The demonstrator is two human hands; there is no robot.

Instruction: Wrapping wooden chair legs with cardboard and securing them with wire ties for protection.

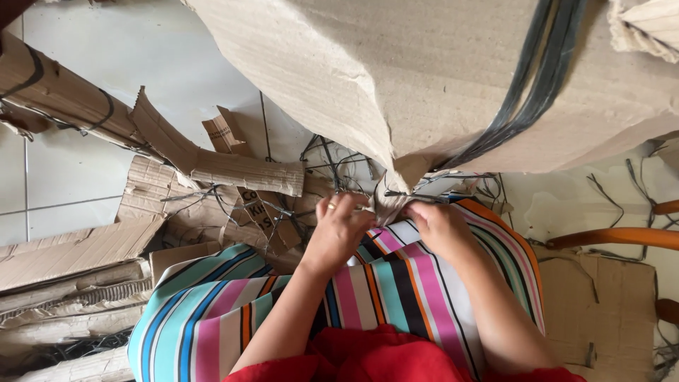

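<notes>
A big sheet of brown cardboard (424,78) fills the upper half of the head view, with dark straps (537,78) running down it. Its lower corner (403,185) tapers to a point above my lap. My left hand (339,230), a ring on one finger, pinches that corner from the left. My right hand (442,226) grips the same corner from the right, fingers curled. Thin dark strings (407,192) cross the corner between my hands. Under both hands lies a striped cloth (396,290) in teal, pink, black, orange and white over my knees.
Torn cardboard pieces (219,166) and rolled cardboard (56,92) lie on the white tiled floor (141,49) at left, mixed with loose dark strings (247,205). Flat cardboard (608,297) and an orange curved wooden piece (622,237) are at right. Red fabric (375,357) shows at the bottom.
</notes>
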